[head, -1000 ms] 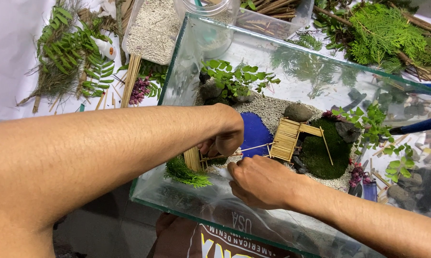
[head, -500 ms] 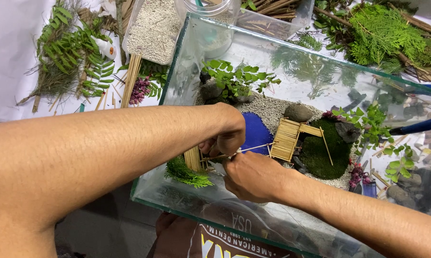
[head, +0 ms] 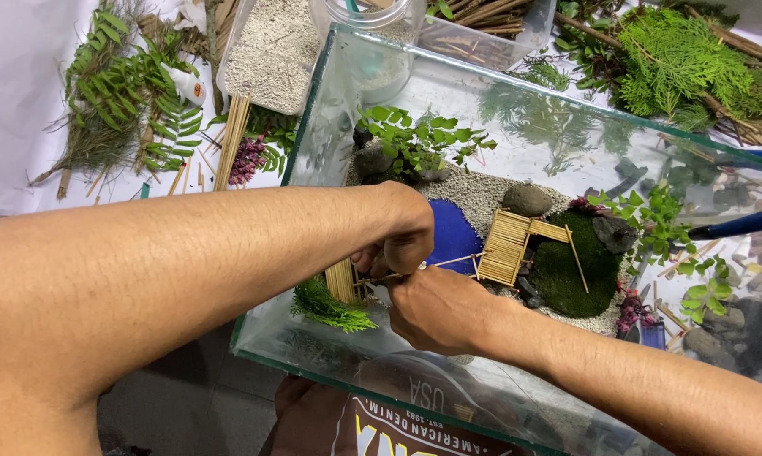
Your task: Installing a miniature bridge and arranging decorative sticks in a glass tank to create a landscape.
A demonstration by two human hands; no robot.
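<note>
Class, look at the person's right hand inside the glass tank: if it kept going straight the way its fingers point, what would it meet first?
The right hand points up-left toward the left hand, so it would likely meet those fingers and the thin stick between them first; depth is hard to judge.

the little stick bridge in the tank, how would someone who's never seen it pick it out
Start at the glass tank in the middle, then find the blue patch on its floor, just past both hands. The stick bridge lies at that patch's right edge, against the dark moss mound. It alone is a flat, pale raft of straight sticks.
</note>
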